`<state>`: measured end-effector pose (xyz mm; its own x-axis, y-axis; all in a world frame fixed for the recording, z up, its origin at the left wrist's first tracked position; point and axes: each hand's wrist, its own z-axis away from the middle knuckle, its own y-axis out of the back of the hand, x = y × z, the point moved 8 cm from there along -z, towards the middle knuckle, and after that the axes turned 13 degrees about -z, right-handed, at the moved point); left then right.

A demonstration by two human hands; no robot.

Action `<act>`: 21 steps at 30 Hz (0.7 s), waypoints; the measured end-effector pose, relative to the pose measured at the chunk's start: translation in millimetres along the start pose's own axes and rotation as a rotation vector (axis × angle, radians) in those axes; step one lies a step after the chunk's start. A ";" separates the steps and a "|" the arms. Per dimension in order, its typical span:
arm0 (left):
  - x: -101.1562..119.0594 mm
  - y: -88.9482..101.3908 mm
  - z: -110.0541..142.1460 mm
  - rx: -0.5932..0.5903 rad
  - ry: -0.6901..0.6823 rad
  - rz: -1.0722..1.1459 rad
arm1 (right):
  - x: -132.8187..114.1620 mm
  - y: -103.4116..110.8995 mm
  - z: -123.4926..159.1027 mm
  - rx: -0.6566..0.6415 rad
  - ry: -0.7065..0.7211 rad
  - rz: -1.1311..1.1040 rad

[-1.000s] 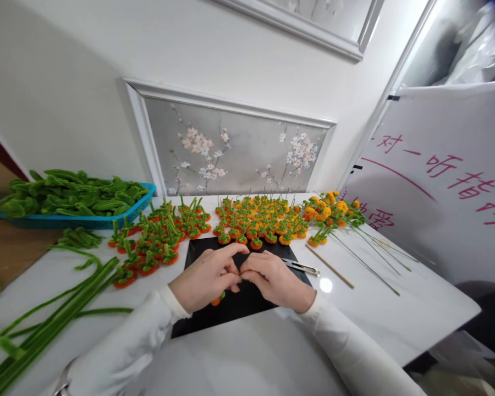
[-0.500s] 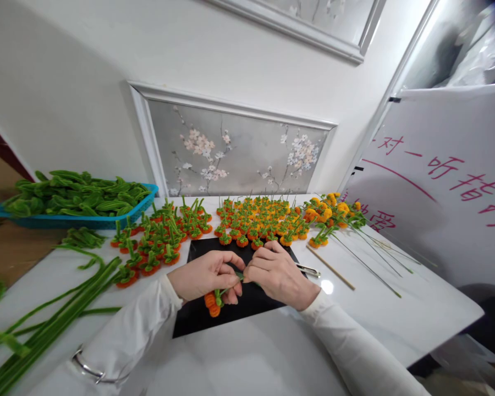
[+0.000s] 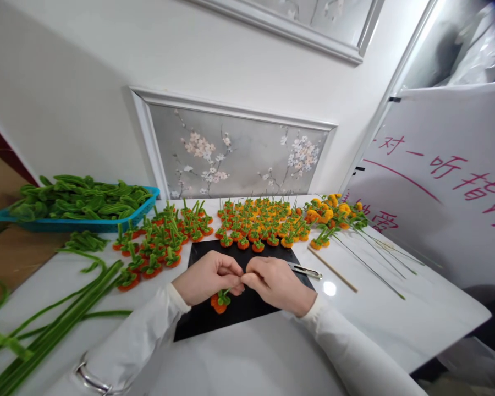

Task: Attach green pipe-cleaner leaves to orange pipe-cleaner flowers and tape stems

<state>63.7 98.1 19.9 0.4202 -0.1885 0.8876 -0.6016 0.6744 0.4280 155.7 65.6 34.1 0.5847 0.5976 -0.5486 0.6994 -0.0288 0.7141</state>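
Observation:
An orange chenille flower with green sepals hangs under my left hand, petals down and tilted. The left thumb and fingers are closed around its green stem. My right hand is closed in a pinch, its fingertips meeting those of the left where the stem runs; the fingers hide most of the stem. Both hands are just above a black mat. Beside the right hand, a utility knife lies across the mat's right edge.
Rows of orange flowers and yellow flowers stand upside down behind the mat. A blue tray of green leaves is back left, long green chenille stems in front. Right lie a wooden stick, long-stemmed flowers and thin stems.
My right hand has come down and its fingers have curled in closer to the left fingertips. The flower has turned and shifted slightly right. The view has shifted a little.

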 end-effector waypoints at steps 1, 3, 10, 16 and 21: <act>1.0 -1.6 0.2 0.017 -0.002 -0.028 | -1.2 -3.3 0.4 -0.029 0.007 -0.018; 3.0 -4.4 1.0 0.044 -0.008 -0.055 | -5.2 -8.3 1.7 -0.098 0.041 -0.101; 9.5 -14.1 4.1 -0.117 -0.033 0.030 | -17.8 -2.4 4.0 -0.136 0.188 -0.137; 8.2 -12.6 5.5 -0.205 -0.060 0.055 | -16.4 -0.3 3.4 -0.146 0.193 -0.147; 4.2 -11.1 3.6 -0.182 -0.048 0.068 | -16.5 0.9 2.2 -0.147 0.196 -0.203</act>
<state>69.7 87.3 19.5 0.3473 -0.1692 0.9224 -0.4930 0.8038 0.3330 147.5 53.9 42.8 0.3387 0.7227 -0.6025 0.7185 0.2148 0.6616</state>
